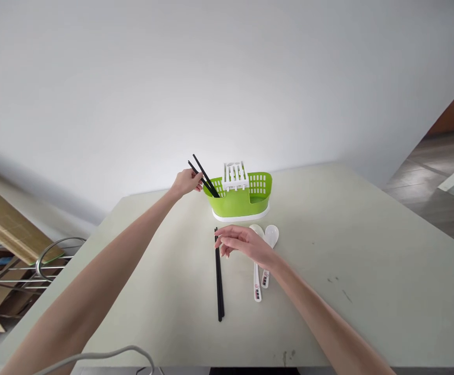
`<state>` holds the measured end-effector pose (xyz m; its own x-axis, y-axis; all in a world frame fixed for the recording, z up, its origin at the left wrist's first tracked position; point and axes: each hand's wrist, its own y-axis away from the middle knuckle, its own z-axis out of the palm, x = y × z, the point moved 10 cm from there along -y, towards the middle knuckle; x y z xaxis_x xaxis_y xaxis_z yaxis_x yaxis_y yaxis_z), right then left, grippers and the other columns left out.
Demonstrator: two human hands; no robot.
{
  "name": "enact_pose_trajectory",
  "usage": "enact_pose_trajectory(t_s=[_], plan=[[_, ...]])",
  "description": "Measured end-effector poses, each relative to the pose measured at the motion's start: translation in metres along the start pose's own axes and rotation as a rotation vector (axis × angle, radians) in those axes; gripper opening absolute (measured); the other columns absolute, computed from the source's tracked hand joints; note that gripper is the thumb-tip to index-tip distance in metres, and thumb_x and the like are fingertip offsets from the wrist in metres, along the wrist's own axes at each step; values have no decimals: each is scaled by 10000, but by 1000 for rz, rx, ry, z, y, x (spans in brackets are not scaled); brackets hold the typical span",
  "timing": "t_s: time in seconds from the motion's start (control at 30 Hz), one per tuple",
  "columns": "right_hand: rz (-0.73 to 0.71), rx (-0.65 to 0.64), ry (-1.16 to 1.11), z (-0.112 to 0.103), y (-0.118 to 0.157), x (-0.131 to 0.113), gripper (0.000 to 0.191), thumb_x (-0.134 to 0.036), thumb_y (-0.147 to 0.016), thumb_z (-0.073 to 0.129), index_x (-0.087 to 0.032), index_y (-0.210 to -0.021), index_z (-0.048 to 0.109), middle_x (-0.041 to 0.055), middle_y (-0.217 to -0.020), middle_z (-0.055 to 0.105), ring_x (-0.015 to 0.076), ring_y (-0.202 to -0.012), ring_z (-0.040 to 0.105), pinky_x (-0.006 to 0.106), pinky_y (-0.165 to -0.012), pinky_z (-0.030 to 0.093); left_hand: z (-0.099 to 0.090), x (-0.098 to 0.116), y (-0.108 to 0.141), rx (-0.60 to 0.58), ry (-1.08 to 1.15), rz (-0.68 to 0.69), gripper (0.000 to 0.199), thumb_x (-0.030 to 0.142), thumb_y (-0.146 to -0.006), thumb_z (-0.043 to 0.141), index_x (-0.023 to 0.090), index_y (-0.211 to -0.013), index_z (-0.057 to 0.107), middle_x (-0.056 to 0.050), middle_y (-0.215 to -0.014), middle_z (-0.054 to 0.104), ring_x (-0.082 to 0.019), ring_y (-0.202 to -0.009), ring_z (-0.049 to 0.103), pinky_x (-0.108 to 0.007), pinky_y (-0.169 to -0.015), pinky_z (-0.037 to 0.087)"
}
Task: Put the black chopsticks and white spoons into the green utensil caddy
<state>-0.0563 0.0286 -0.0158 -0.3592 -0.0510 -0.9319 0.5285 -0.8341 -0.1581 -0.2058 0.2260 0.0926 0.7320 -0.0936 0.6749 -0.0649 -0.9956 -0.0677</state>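
Observation:
At the left end of a green plastic cutlery caddy (230, 209), two black chopsticks (204, 175) lean with their lower ends inside it. My left hand (186, 182) is closed at their side, its fingertips pinching them just above the rim. My right hand (246, 245) hovers over the table in front of the caddy, fingers loosely bent and apart, holding nothing. Beneath its fingertips lies another pair of black chopsticks (219, 286). Two white spoons, a left spoon (256, 278) and a right spoon (271, 237), lie beside them, partly hidden by my right hand.
A white slatted rack (235, 175) sits across the caddy's middle. The pale table (347, 224) meets a white wall (227, 78) behind. At lower left are a grey cable (105, 355), a metal rack (50, 265) and a cardboard box (0, 304).

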Motion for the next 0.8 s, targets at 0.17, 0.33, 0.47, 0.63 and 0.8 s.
enact_pose_trajectory(t_s=[0.17, 0.33, 0.47, 0.63, 0.8], plan=[[3, 10, 7, -4, 1, 1, 316, -417, -947, 728, -207, -1182, 742, 85, -1062, 761, 171, -825, 704, 369, -806, 555, 1, -8, 8, -21, 29, 10, 264, 420, -899, 712, 173, -911, 620, -73, -880, 761, -169, -678, 714, -290, -659, 560], [-47, 98, -39, -18, 0, -4, 290, -422, -920, 755, -208, -1116, 759, 63, -987, 749, 161, -768, 675, 361, -760, 542, -9, -30, 54, 136, 12, -5, 408, 553, -911, 639, 187, -1073, 561, -60, -931, 723, -162, -693, 672, -285, -645, 513], [-84, 169, -86, -30, 2, -4, 266, -403, -901, 775, -211, -1084, 760, 48, -948, 733, 151, -741, 646, 351, -739, 518, 50, -41, 122, -162, -346, 27, 448, 652, -900, 576, 206, -922, 603, -93, -911, 744, -255, -835, 716, -333, -712, 505], [-81, 191, -92, -37, 5, 0, 251, -382, -904, 775, -211, -1087, 759, 42, -947, 713, 145, -744, 633, 335, -722, 492, 108, -37, 191, -427, -691, 18, 491, 609, -884, 589, 160, -1065, 675, -184, -1073, 753, -365, -967, 738, -435, -800, 536], [-81, 200, -77, -39, 7, 1, 235, -376, -907, 773, -213, -1076, 764, 42, -931, 703, 150, -738, 624, 334, -701, 481, 109, -30, 194, -505, -912, 54, 235, 316, -882, 600, 152, -938, 759, -187, -962, 762, -351, -969, 748, -410, -804, 540]])
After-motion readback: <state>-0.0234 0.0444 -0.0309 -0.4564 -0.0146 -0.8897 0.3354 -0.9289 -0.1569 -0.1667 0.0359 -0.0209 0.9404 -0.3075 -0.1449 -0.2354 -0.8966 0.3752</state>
